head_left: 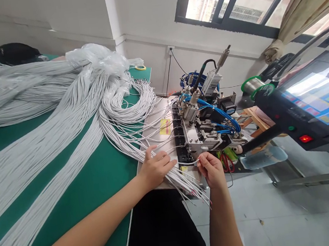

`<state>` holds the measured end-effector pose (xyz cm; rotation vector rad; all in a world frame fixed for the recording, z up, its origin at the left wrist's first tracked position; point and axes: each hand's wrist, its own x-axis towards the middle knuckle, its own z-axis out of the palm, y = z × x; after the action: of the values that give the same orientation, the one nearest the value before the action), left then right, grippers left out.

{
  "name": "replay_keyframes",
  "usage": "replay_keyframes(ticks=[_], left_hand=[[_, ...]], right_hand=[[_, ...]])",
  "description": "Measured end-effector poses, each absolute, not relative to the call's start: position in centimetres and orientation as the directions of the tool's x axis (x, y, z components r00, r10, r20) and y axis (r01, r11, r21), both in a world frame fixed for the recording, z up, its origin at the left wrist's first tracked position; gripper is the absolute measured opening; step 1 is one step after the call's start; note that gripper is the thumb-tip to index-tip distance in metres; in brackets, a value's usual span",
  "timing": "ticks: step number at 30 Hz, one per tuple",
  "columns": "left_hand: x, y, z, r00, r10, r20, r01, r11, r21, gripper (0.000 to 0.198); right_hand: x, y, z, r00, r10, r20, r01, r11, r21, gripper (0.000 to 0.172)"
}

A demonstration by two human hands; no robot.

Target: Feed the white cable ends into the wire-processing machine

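My left hand (157, 170) lies over a bundle of thin white cables (128, 146), its fingers bent around them and one digit reaching towards the machine. The undersides of these fingers are hidden. My right hand (212, 168) is closed in a pinch on the tip of a single white cable (188, 162), at the front corner of the benchtop machine (193, 135). Loose cable ends (193, 188), some with reddish tips, fan out below and between my hands. Several more cables run into the machine's black side strip.
A green table (79, 179) carries long cable bundles (50, 131) and clear plastic wrap (96, 59). At right, a touchscreen panel (320, 98) juts out on an arm. A wire spool (255, 88), red-handled scissors (226, 162) and a plastic container (264, 158) are near the machine.
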<state>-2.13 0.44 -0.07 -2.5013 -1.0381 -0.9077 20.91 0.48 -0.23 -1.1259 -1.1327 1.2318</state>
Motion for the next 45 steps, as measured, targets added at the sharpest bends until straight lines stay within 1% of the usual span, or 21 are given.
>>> replay_keyframes(ticks=[2, 5, 7, 9, 11, 16, 22, 28, 31, 36, 41, 45], left_hand=[[-2.1, 0.4, 0.1, 0.538, 0.564, 0.626, 0.732, -0.681, -0.015, 0.039], [-1.9, 0.5, 0.2, 0.539, 0.594, 0.597, 0.746, -0.666, -0.011, 0.042], [-1.8, 0.5, 0.2, 0.542, 0.603, 0.585, 0.747, -0.664, -0.007, 0.042], [-1.8, 0.5, 0.2, 0.538, 0.616, 0.575, 0.753, -0.658, 0.001, 0.042], [-1.7, 0.5, 0.2, 0.526, 0.633, 0.567, 0.764, -0.645, 0.011, 0.041], [-1.7, 0.6, 0.1, 0.515, 0.666, 0.54, 0.777, -0.629, 0.036, 0.044], [-1.8, 0.6, 0.1, 0.514, 0.676, 0.528, 0.773, -0.632, 0.054, 0.043], [-1.7, 0.6, 0.2, 0.509, 0.681, 0.526, 0.775, -0.628, 0.063, 0.045], [-1.7, 0.6, 0.2, 0.509, 0.677, 0.531, 0.775, -0.629, 0.061, 0.044], [-1.7, 0.6, 0.2, 0.504, 0.669, 0.546, 0.771, -0.633, 0.065, 0.04], [-1.7, 0.6, 0.1, 0.501, 0.673, 0.544, 0.771, -0.633, 0.072, 0.039], [-1.7, 0.7, 0.1, 0.504, 0.673, 0.542, 0.769, -0.635, 0.073, 0.039]], right_hand=[[21.2, 0.6, -0.3, 0.07, 0.993, 0.091, 0.066, 0.086, -0.994, 0.029], [21.6, 0.9, -0.6, 0.091, 0.982, 0.165, 0.343, 0.124, -0.931, 0.026], [21.8, 1.2, -0.9, 0.067, 0.983, 0.168, 0.444, 0.121, -0.888, 0.026], [21.9, 1.5, -1.2, 0.051, 0.986, 0.161, 0.479, 0.117, -0.87, 0.026], [21.9, 1.7, -1.4, 0.035, 0.987, 0.154, 0.474, 0.12, -0.872, 0.027], [22.1, 2.0, -1.7, -0.015, 0.992, 0.126, 0.399, 0.122, -0.909, 0.028], [22.1, 2.0, -1.9, 0.003, 0.994, 0.113, 0.297, 0.107, -0.949, 0.028], [22.2, 2.3, -2.7, -0.04, 0.999, 0.01, 0.21, 0.018, -0.977, 0.03], [22.2, 2.3, -2.9, -0.041, 0.999, 0.007, 0.178, 0.014, -0.984, 0.029], [21.9, 2.1, -2.8, 0.012, 0.999, 0.036, 0.137, 0.034, -0.99, 0.028], [21.8, 2.2, -2.7, -0.016, 1.0, -0.024, 0.112, -0.022, -0.993, 0.03], [21.9, 2.4, -2.7, -0.042, 0.998, -0.046, 0.068, -0.043, -0.997, 0.029]])
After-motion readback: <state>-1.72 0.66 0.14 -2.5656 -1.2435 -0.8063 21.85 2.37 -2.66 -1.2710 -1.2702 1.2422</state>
